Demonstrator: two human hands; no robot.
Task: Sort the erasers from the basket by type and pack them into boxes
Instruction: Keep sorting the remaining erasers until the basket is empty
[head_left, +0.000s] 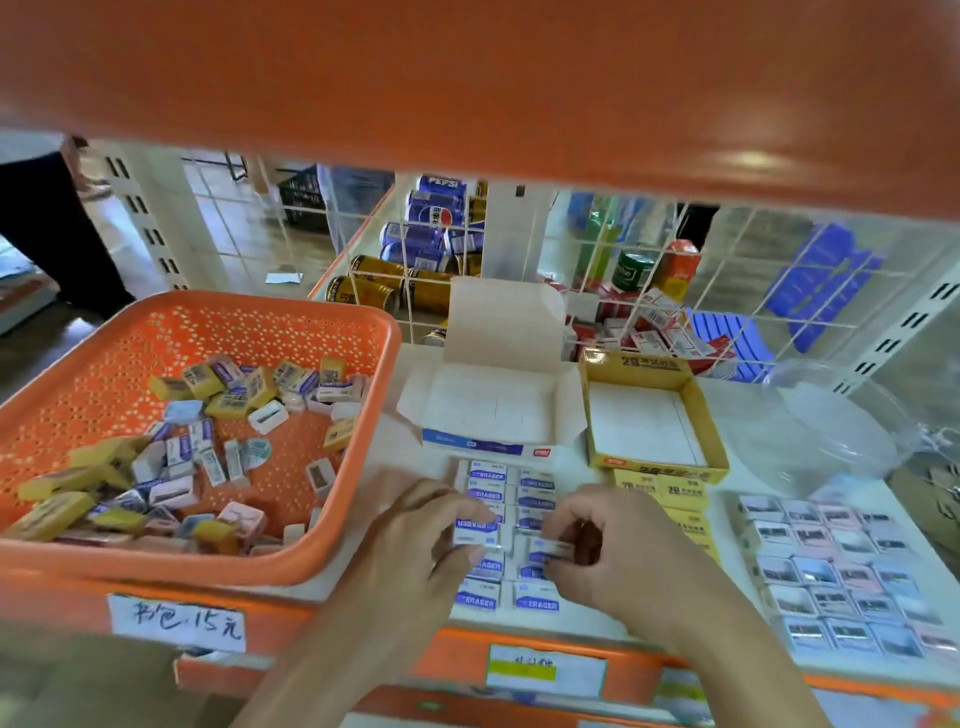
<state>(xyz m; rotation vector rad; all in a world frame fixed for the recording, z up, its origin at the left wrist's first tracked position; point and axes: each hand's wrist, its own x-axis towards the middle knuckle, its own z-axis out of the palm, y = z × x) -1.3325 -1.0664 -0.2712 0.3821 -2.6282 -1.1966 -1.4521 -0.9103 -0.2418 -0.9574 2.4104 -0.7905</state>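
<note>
Two hands are seen low in the middle of the frame. A blue eraser (475, 532) is gripped in the left hand (431, 525), between the thumb and the curled fingers. A small eraser (553, 548) is pinched in the fingertips of the right hand (618, 545). The hands are close together, just over the blue rows (535, 501), where white and blue erasers are laid side by side on the white shelf (743, 441).

At the left of the frame an orange basket (156, 332) is set on the shelf. Many mixed erasers (208, 441) are piled in it: yellow, pink, pale blue, and white and blue ones.

Above the blue rows, in the middle, a white box (493, 405) is seen with its lid up and its flaps spread. Nothing can be seen in it. Just beside it on the right, a yellow box (660, 462) is set with its top off and its white floor bare. Yellow erasers (670, 493) are stacked right below that box.

At the lower right, pale erasers (841, 571) are laid out in neat rows. Above them, a clear lid (831, 431) is seen on the shelf.

Behind the boxes a wire wall (649, 291) is fixed, and cans (431, 228) are stacked behind it. A white label (176, 621) is stuck on the orange edge under the basket.
</note>
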